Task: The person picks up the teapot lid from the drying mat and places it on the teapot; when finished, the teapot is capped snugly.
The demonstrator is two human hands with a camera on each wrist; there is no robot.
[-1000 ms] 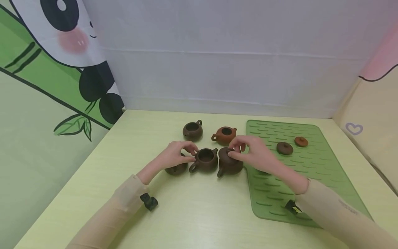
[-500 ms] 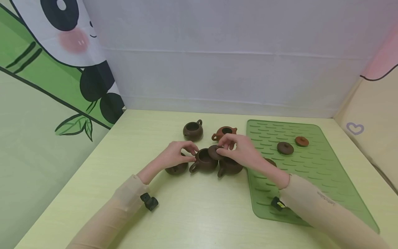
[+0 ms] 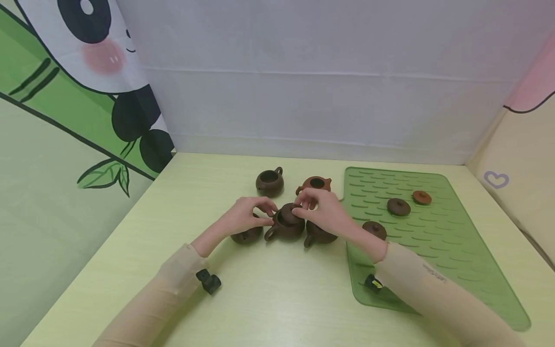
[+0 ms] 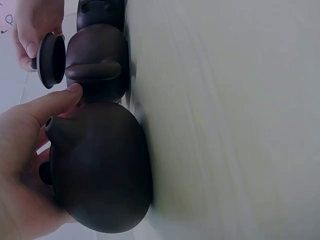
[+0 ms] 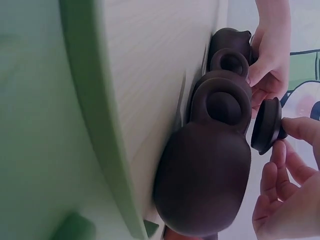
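Observation:
In the head view, my right hand (image 3: 323,209) pinches a dark brown teapot lid (image 3: 289,213) by its knob, above the middle teapot (image 3: 291,233). Both wrist views show the lid tilted and apart from that pot. My left hand (image 3: 243,216) arches over the left teapot (image 3: 247,236), its thumb and fingertips holding the near side of the middle one. A knob shows on the left teapot (image 4: 102,170) in the left wrist view. The right teapot (image 3: 320,234) stands beside the middle one, its mouth hidden beneath my right hand.
Behind stand a lidless brown teapot (image 3: 270,183) and a lidless reddish teapot (image 3: 316,183). On the right lies a green mat (image 3: 416,270), bearing two dark lids (image 3: 398,207) and a reddish lid (image 3: 422,197). A white curtain (image 3: 295,115) closes the back.
My right hand has carried the lid leftward, from over the right teapot to over the middle one. The second dark lid on the mat has come into sight. My left hand stays put.

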